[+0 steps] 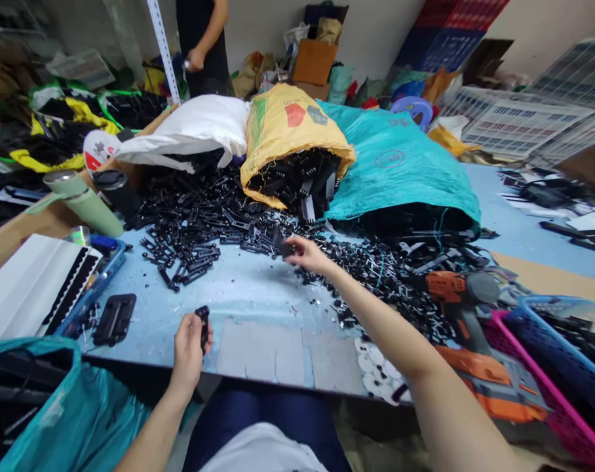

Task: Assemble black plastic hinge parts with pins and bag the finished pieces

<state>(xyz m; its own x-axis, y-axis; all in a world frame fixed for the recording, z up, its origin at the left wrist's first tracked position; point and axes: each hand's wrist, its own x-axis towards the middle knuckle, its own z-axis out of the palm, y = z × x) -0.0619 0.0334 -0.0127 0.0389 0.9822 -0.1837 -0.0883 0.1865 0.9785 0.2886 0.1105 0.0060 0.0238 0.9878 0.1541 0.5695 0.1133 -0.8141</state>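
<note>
My left hand (188, 346) is closed around a small black plastic part (204, 324) above the near edge of the blue table. Reaching forward, my right hand (305, 254) has its fingers closed on a dark flat plastic piece (280, 244), which is blurred. Just beyond it, black parts spill from the mouth of a yellow woven sack (297, 121). To the left of that hand spreads a heap of black plastic links (194, 216). On its right lies a pile of small black parts and screws (376, 275). A black rectangular assembly (115, 319) rests flat at the left.
A white sack (199, 124) and a teal sack (405, 164) flank the yellow one. An orange cordless drill (449, 288) lies right, beside a pink and blue basket (523, 354). Left are a green bottle (88, 206) and a blue tray (88, 288). Another person (204, 46) stands behind.
</note>
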